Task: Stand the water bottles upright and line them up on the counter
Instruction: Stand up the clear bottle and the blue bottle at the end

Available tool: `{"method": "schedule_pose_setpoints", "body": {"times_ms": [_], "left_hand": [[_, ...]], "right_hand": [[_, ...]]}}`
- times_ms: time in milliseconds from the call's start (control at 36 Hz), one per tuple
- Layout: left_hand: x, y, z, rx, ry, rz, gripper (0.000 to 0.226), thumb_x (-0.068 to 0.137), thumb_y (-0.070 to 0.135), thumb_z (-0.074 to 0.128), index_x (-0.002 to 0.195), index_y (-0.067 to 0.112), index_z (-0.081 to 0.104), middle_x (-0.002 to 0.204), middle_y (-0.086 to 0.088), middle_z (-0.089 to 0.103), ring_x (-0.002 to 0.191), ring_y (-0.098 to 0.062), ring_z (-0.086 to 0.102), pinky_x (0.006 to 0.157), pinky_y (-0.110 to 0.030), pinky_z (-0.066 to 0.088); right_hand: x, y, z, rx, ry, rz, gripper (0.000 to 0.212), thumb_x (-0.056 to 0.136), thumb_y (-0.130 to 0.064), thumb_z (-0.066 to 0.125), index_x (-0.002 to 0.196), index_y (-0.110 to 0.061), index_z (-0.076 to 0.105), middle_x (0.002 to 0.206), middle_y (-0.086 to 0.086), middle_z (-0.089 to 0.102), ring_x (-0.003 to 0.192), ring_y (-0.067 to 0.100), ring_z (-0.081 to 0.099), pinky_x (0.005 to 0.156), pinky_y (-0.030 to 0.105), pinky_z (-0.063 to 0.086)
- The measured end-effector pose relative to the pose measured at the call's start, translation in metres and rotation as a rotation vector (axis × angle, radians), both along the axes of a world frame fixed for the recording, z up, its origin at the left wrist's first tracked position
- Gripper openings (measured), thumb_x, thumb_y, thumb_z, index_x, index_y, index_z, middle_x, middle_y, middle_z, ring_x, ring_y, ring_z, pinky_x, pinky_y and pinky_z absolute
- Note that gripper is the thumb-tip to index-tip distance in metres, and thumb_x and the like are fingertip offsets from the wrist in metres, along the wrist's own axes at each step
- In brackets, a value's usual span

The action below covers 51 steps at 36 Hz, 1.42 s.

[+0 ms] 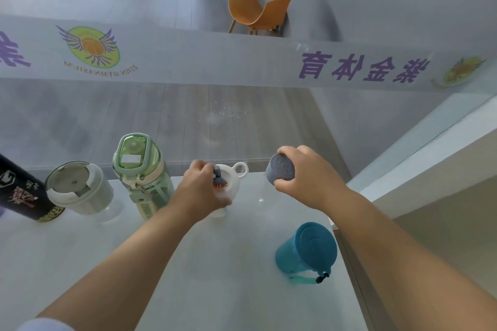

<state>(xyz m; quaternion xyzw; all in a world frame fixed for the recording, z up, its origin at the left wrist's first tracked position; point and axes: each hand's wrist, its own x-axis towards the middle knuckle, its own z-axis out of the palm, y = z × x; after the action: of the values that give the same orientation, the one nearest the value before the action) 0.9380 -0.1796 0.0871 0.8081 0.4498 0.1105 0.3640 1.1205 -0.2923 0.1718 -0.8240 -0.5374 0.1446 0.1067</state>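
Bottles: the teal bottle (306,250) stands alone near right on the bench (215,263). Farther, left hand (204,188) grips the white bottle (231,183), right hand (304,177) the grey-lidded one (281,170); set both level with the green bottle (142,174).

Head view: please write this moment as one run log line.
left hand: grips white bottle | right hand: grips grey-lidded bottle | teal bottle: unaligned

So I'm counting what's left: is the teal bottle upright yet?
Upright: the teal bottle stands on the counter, lid facing up, apart from the row and both hands.
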Motion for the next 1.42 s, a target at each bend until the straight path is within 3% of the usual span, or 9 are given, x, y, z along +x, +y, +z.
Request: {"method": "schedule_pose_setpoints", "body": {"times_ms": [139,306,444,583,750,917,1111,1417], "left_hand": [[0.002,0.002,0.000,0.003,-0.003,0.005,0.040,0.055,0.026,0.082,0.083,0.021,0.054,0.105,0.007,0.041,0.097,-0.018,0.055,0.085,-0.024,0.045],[-0.001,0.001,-0.001,0.042,-0.013,-0.007,0.043,0.055,0.027,0.085,0.086,0.019,0.056,0.106,0.006,0.047,0.099,-0.017,0.052,0.082,-0.022,0.037],[-0.003,0.001,-0.003,0.057,-0.010,-0.016,0.047,0.054,0.029,0.085,0.092,0.016,0.061,0.111,0.003,0.054,0.105,-0.017,0.051,0.083,-0.022,0.037],[-0.005,-0.001,0.001,0.055,0.021,-0.024,0.048,0.055,0.035,0.083,0.095,0.019,0.061,0.114,0.004,0.054,0.109,-0.018,0.050,0.091,-0.031,0.045],[-0.013,-0.007,0.011,0.064,0.093,-0.032,0.061,0.063,0.039,0.080,0.114,0.016,0.057,0.123,-0.001,0.053,0.116,-0.023,0.049,0.094,-0.034,0.044],[-0.026,-0.019,0.022,0.141,0.186,-0.012,0.060,0.076,0.036,0.072,0.127,0.012,0.051,0.129,-0.007,0.050,0.113,-0.027,0.052,0.087,-0.033,0.043],[-0.041,-0.040,0.032,0.143,0.267,0.024,0.053,0.081,0.041,0.066,0.126,0.018,0.051,0.133,-0.001,0.050,0.114,-0.022,0.053,0.089,-0.032,0.044],[-0.031,-0.086,0.037,0.101,0.373,0.039,0.045,0.084,0.047,0.060,0.121,0.022,0.053,0.123,0.002,0.056,0.108,-0.020,0.055,0.081,-0.030,0.045]], "right_hand": [[0.004,0.005,-0.002,-0.026,-0.004,0.002,0.054,0.077,-0.033,0.065,0.127,-0.024,0.047,0.108,0.005,0.052,0.093,0.026,0.055,0.080,0.038,0.052],[0.010,0.004,-0.007,-0.090,-0.005,0.037,0.058,0.083,-0.030,0.061,0.136,-0.021,0.040,0.119,0.007,0.051,0.100,0.027,0.055,0.086,0.041,0.051],[0.011,0.004,-0.007,-0.128,0.008,0.051,0.067,0.087,-0.033,0.060,0.145,-0.021,0.029,0.131,0.006,0.046,0.113,0.026,0.051,0.093,0.041,0.048],[0.010,0.003,-0.006,-0.177,0.004,0.058,0.074,0.086,-0.038,0.061,0.147,-0.023,0.022,0.136,0.005,0.043,0.119,0.026,0.048,0.096,0.042,0.046],[0.009,-0.004,-0.001,-0.147,0.000,0.039,0.081,0.085,-0.041,0.063,0.149,-0.022,0.018,0.142,0.005,0.038,0.126,0.025,0.043,0.099,0.042,0.044],[0.010,-0.022,0.010,-0.068,-0.037,0.006,0.073,0.086,-0.045,0.060,0.146,-0.023,0.024,0.147,0.003,0.035,0.130,0.023,0.040,0.101,0.041,0.042],[0.008,-0.063,0.013,0.038,-0.063,0.049,0.056,0.087,-0.041,0.060,0.136,-0.024,0.040,0.139,-0.001,0.044,0.121,0.019,0.046,0.098,0.036,0.044],[-0.001,-0.106,-0.009,-0.141,-0.013,0.219,0.068,0.079,-0.059,0.061,0.136,-0.030,0.041,0.134,-0.006,0.046,0.124,0.017,0.043,0.098,0.037,0.044]]}}
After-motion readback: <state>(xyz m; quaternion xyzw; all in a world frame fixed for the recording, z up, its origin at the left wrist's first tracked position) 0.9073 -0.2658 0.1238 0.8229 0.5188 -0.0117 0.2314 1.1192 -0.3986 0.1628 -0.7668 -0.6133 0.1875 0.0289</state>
